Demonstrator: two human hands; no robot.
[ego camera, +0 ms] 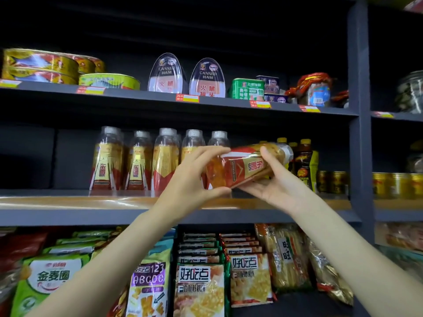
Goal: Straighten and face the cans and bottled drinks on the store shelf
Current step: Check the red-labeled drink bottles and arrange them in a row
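Head view: bottle (246, 167) lies tilted sideways between 2 hands, left hand (194, 177) pinching its base, right hand (274, 181) fingers curled around its neck end.

The setting is a retail shop. Dark metal shelving (357, 110) carries price labels (187, 98) along its front edges. Stock is grouped by type: canned fish (41, 65) and canned ham (167, 74) on the upper tier, bottled drinks (139, 161) on the middle tier, packaged biscuits (199, 291) below.
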